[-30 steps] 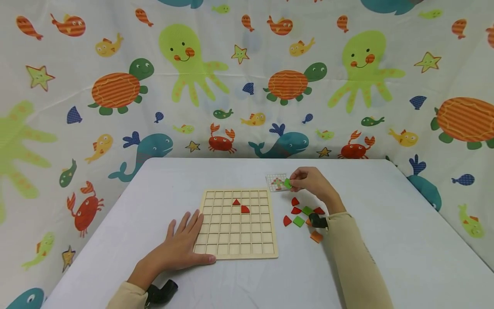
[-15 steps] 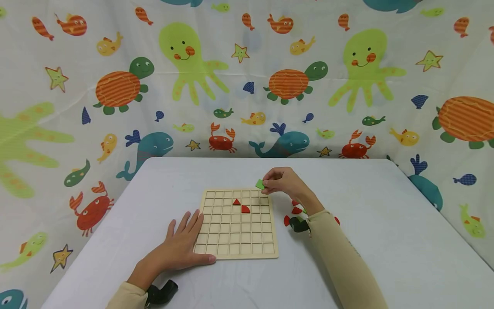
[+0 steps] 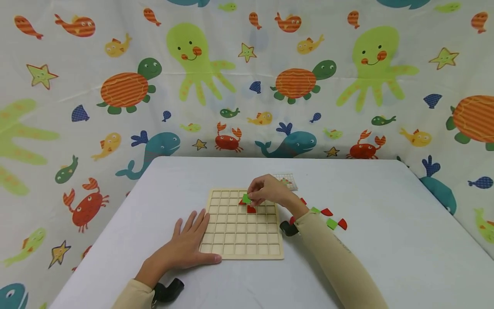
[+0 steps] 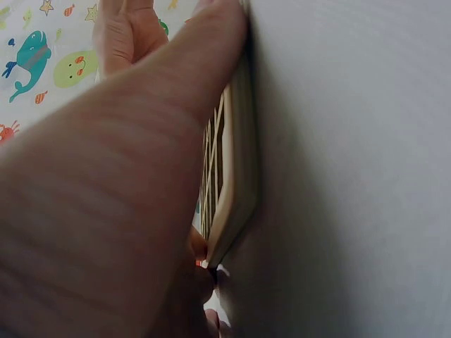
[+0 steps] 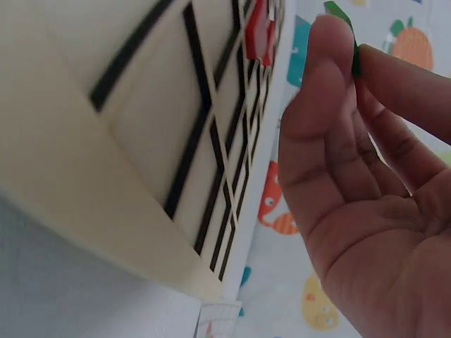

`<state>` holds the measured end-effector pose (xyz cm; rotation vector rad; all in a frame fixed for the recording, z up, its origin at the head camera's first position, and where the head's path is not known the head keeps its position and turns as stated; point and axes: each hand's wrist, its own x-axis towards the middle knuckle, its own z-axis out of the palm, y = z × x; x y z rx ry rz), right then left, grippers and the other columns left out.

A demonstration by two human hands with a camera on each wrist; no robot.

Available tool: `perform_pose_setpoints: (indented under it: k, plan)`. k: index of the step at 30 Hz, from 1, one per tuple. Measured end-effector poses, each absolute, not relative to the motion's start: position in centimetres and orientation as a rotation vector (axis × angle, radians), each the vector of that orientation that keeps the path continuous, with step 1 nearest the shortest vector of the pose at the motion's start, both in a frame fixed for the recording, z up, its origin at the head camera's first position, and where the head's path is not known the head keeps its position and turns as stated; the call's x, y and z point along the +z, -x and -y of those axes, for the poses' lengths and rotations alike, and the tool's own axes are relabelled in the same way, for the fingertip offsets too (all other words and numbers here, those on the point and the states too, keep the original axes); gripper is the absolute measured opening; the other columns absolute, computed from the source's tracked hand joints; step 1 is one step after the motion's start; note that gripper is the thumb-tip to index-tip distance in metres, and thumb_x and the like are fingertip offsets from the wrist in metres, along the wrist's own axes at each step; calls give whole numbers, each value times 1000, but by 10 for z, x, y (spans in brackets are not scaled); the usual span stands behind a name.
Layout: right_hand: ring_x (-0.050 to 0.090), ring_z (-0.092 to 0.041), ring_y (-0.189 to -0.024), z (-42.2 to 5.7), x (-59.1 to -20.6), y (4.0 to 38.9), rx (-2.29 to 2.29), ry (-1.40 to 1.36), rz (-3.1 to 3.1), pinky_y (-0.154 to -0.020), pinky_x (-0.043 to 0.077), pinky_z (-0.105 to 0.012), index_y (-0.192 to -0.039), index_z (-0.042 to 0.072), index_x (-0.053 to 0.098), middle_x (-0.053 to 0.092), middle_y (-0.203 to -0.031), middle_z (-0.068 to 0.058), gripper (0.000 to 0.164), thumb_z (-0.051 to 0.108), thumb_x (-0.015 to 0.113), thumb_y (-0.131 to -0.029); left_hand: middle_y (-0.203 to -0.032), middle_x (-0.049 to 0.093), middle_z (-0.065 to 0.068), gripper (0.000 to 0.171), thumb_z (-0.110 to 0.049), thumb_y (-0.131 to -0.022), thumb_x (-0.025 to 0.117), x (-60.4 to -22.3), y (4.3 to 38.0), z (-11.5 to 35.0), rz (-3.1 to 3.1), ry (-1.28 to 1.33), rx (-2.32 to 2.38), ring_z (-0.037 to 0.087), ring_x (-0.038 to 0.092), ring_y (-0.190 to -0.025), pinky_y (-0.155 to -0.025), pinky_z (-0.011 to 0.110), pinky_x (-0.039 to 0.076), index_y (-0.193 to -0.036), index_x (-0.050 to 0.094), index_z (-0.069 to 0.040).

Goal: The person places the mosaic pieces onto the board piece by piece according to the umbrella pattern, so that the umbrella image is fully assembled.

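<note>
A pale wooden grid board (image 3: 241,234) lies on the white table. My left hand (image 3: 184,246) rests at its left edge, fingers spread and straight, with the thumb along the near corner. Between thumb and fingertip my right hand (image 3: 268,191) pinches a green square tile (image 3: 246,198) above the upper part of the board; the right wrist view shows this tile (image 5: 341,15) edge-on, apart from the board. Two red pieces sit in the grid: a triangle (image 3: 242,202), partly covered by the green tile, and a quarter-round piece (image 3: 251,210) just below the right hand.
Loose tiles lie to the board's right, partly hidden by the right forearm: a green square (image 3: 332,223), a red quarter-round (image 3: 342,224) and several others. Behind the right hand is a small pattern card (image 3: 289,181). A printed cloth (image 3: 247,86) hangs beyond the table.
My right hand has carried the green tile leftward from beside the card to over the board's upper cells. The left hand keeps its place on the board. The head view has shifted slightly.
</note>
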<state>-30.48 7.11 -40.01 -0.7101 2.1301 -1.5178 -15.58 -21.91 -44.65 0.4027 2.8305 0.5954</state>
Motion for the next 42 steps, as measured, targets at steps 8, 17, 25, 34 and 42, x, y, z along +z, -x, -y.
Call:
perform_pose_setpoints:
  k: [8, 17, 25, 34, 42]
  plan:
    - [61, -15, -64, -50, -408, 306, -1173, 922, -2393, -66, 53, -29, -88, 5, 75, 68, -72, 0, 9, 4, 77, -96, -177, 8, 24, 137, -83, -78, 74, -448, 159, 220, -2840, -409, 583, 49, -2, -161, -120, 74, -8, -169, 17, 2]
    - [54, -13, -70, -41, -408, 303, -995, 971, -2506, -66, 46, -28, -85, 9, 72, 65, -78, 2, 14, 3, 78, -96, -177, 9, 25, 136, -81, -79, 75, -447, 160, 219, -2840, -419, 593, 49, -1, -161, -120, 73, -7, -169, 18, 3]
    - [55, -14, -74, -38, -408, 302, -886, 1020, -2559, -70, 47, -29, -85, 11, 71, 64, -81, 2, 15, 6, 78, -97, -177, 9, 24, 136, -81, -79, 75, -448, 162, 220, -2835, -414, 581, 49, -2, -161, -120, 74, -8, -169, 17, 2]
    - [56, -13, -74, -33, -409, 302, -779, 1080, -2604, -72, 49, -30, -85, 9, 71, 66, -82, 2, 14, 5, 78, -96, -177, 9, 23, 137, -82, -78, 75, -449, 164, 223, -2841, -418, 571, 49, -2, -161, -119, 74, -8, -169, 17, 2]
    - [56, -13, -76, -35, -405, 301, -805, 1093, -2600, -74, 50, -30, -88, 9, 73, 66, -82, 3, 11, 8, 77, -98, -177, 9, 24, 136, -81, -79, 76, -448, 164, 222, -2833, -431, 587, 50, -2, -161, -119, 75, -7, -169, 17, 3]
